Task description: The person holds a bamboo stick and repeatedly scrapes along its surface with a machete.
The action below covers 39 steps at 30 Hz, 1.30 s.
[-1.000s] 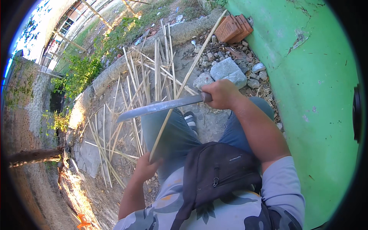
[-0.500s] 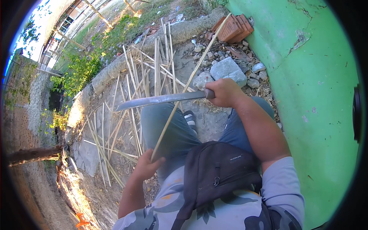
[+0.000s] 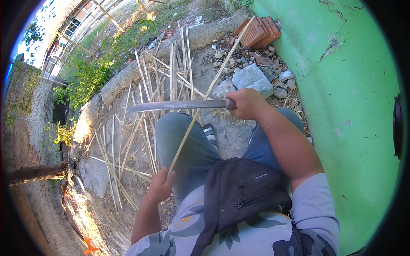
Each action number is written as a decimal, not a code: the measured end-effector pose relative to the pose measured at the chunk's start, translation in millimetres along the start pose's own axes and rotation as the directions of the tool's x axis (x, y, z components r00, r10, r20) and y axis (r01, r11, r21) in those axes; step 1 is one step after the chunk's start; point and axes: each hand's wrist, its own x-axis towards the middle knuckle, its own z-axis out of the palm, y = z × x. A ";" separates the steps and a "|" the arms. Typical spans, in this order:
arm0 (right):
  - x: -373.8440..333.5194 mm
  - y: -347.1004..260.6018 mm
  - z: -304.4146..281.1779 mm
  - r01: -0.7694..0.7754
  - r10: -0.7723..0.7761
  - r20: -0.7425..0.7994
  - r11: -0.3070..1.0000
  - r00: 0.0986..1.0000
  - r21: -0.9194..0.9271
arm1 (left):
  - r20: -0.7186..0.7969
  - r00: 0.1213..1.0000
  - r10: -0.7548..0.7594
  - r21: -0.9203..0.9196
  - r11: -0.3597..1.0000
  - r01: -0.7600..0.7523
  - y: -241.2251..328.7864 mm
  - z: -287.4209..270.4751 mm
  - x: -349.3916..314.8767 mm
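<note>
My right hand (image 3: 247, 103) is closed round the dark handle of a machete (image 3: 179, 105). Its long grey blade points left, roughly level, above my knees. In my left hand (image 3: 160, 186), near my left thigh, is the lower end of a long pale bamboo strip (image 3: 220, 73). The strip slants up and to the right, its far end by the roof tiles. Blade and strip cross about midway along the strip; whether they touch I cannot tell. Several similar loose strips (image 3: 173, 79) lie criss-crossed on the ground beyond and left of my left leg.
A green wall (image 3: 350, 128) rises close on my right. Grey stone blocks (image 3: 253, 80), rubble and stacked orange roof tiles (image 3: 258, 32) lie along its foot. A low rough concrete kerb (image 3: 205, 35) curves round the far side. A black bag (image 3: 243, 196) rests against my front.
The machete blade has tilted slightly, its tip rising. My left thumb has closed onto the strip, and that hand has shifted a little left. The loose strips lie as before.
</note>
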 end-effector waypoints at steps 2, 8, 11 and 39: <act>1.0 -3.6 3.0 0.019 -0.019 0.004 1.000 1.000 -0.021 | 0.030 0.998 -0.062 0.028 0.998 0.061 4.5 -3.1 1.5; 9.2 17.8 5.4 -0.088 0.092 -0.045 0.991 0.995 0.097 | -0.028 0.999 -0.017 0.142 0.990 0.021 6.8 2.7 1.5; 5.2 5.1 4.8 -0.010 0.010 0.003 1.000 1.000 0.029 | -0.026 0.998 -0.064 0.131 0.989 0.067 6.0 1.5 2.4; 5.1 7.6 12.4 -0.019 0.024 -0.029 0.988 0.999 0.152 | 0.011 1.000 0.013 0.091 0.996 -0.014 -3.4 -0.8 3.0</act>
